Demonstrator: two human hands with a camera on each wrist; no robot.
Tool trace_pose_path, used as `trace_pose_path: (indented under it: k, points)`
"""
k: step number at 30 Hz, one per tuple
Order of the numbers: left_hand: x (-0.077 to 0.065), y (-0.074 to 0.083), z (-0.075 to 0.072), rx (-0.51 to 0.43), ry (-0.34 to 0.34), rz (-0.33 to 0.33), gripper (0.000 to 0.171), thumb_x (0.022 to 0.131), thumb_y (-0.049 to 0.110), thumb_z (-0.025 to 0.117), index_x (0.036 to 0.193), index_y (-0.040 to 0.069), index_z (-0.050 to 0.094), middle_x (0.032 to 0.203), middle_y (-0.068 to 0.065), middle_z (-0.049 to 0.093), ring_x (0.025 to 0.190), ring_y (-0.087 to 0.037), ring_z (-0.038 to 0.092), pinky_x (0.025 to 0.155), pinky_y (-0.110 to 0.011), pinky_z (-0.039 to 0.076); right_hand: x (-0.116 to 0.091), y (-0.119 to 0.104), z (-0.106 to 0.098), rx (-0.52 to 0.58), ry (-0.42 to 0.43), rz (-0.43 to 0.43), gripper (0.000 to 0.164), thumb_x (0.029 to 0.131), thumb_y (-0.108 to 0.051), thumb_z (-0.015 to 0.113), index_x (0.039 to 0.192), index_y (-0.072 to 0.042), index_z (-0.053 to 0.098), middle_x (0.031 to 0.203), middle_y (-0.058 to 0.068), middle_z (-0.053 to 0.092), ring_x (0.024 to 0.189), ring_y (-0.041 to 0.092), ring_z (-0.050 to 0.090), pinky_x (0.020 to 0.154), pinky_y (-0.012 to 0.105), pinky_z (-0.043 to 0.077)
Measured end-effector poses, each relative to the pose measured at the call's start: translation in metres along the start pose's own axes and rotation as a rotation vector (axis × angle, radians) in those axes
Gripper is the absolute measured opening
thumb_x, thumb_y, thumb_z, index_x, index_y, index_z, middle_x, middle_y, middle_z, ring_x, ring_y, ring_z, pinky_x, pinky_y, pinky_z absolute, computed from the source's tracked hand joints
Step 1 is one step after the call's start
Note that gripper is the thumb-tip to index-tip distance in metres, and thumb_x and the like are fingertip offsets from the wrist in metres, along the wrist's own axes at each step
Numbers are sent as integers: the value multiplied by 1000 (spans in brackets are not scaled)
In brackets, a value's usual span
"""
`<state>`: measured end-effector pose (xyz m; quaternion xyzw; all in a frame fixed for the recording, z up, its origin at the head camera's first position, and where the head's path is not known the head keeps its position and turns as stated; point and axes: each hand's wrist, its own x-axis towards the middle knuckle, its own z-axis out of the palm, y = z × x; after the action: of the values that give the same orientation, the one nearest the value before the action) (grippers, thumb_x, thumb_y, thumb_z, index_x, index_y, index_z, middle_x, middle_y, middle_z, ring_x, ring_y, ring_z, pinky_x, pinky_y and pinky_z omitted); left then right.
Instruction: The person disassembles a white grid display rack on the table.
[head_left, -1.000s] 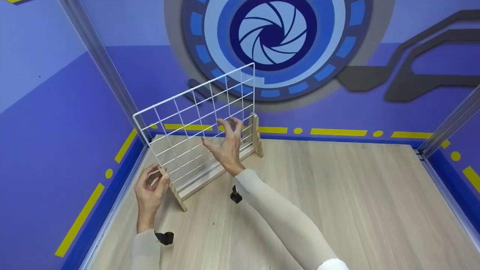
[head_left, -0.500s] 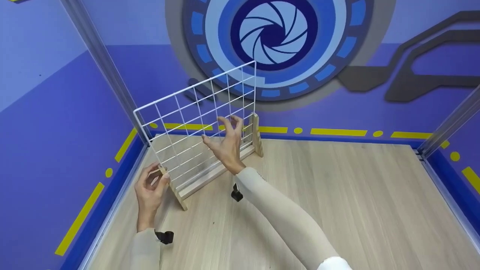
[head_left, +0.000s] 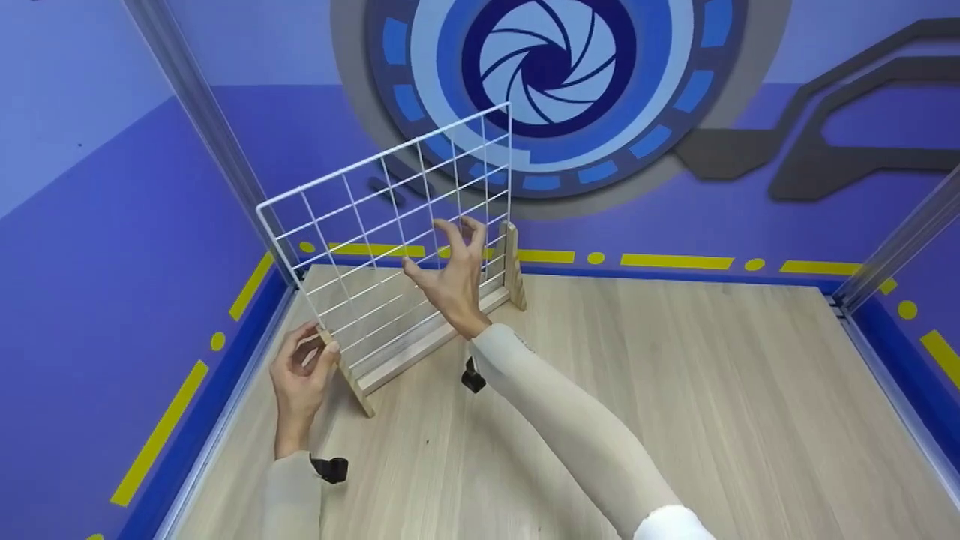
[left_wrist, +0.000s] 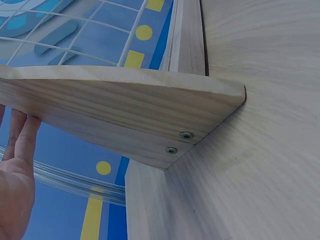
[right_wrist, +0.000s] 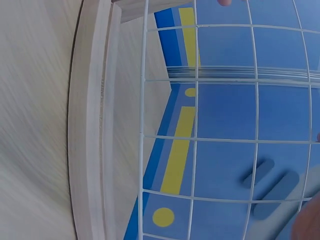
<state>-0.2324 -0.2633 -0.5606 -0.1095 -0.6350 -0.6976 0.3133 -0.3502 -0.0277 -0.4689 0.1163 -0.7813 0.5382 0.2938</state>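
Note:
A white wire grid panel (head_left: 382,155) rises at a slant between the two side posts of a wooden stand (head_left: 431,345). My left hand (head_left: 300,382) pinches the top of the near post (head_left: 352,386), thumb on one side and fingers on the other. In the left wrist view, fingertips meet the outer face of that wooden post (left_wrist: 115,100), which has two screws low down. My right hand (head_left: 454,285) grips the grid's wires with spread, bent fingers and thumb. The right wrist view shows the grid's bottom wire (right_wrist: 142,120) apart from the grooved base bar (right_wrist: 89,120).
The stand's far post (head_left: 514,277) stands near the back wall (head_left: 660,232). A wood-grain tabletop (head_left: 675,390) extends to the right. Metal corner profiles (head_left: 202,135) and blue printed walls border the table. Each wrist carries a small black camera (head_left: 330,470).
The grid panel has risen a little above the stand, and my right hand has moved up with it. My left hand keeps its place on the near post.

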Motion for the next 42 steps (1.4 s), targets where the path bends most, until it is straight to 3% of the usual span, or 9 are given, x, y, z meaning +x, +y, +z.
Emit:
trace_pose_path:
  k: [11,19,24,29,37,42]
  points:
    - [-3,-5,-1,12,-7,14,46,88,-22,70,132,-21,58,117,-5,68,106,-20,73,92,-21,63,5,-6,-3,-4,0,13,64,74,-29,96,131,-16,70,149,17,42,135,28,49,101,33,57]
    - [-4,-7,-1,-8,-12,26,45,87,-24,69,131,-23,57,117,-5,69,106,-24,74,93,-22,63,10,-9,-5,11,21,-28,62,74,-30,96,129,-14,71,146,21,44,135,31,48,106,38,53]
    - [-1,-7,2,-13,-10,20,45,88,-23,70,130,-23,56,116,-10,68,107,-26,75,92,-23,63,15,-13,-7,16,33,-48,62,72,-28,97,127,-13,71,144,20,44,133,31,49,107,35,52]
    - [1,-7,4,-14,-15,21,44,88,-21,70,131,-22,57,116,-14,68,108,-23,75,93,-24,63,19,-18,-9,14,41,-31,63,71,-27,98,127,-13,71,145,19,44,131,28,49,107,32,52]
    - [-2,-2,1,29,8,-12,45,88,-23,69,132,-20,58,117,-9,68,107,-16,74,93,-23,63,23,-28,-11,34,36,-25,64,72,-25,98,128,-14,71,146,19,43,134,30,47,111,36,51]
    - [-1,-1,1,-6,6,1,45,88,-23,69,132,-22,57,116,-6,68,106,-15,73,91,-21,63,27,-34,-10,38,32,-21,62,72,-27,97,128,-15,71,147,17,42,135,28,46,112,35,50]
